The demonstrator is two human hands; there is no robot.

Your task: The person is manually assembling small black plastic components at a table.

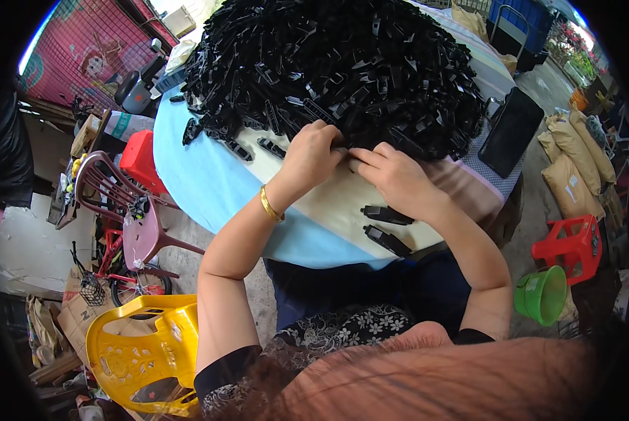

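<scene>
2 hands meet at black parts pile.

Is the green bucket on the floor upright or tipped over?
Tipped: the green bucket lies tilted, its open mouth facing sideways beside the red stool.

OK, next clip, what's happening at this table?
A person sits at a cloth-covered table heaped with a big pile of small black plastic parts. Both hands meet at the pile's near edge: the left hand and the right hand are pinched together, fingertips touching, apparently around one small piece that is mostly hidden. Two black parts lie apart on the cloth near the right forearm. A yellow plastic chair stands at the lower left.
</scene>
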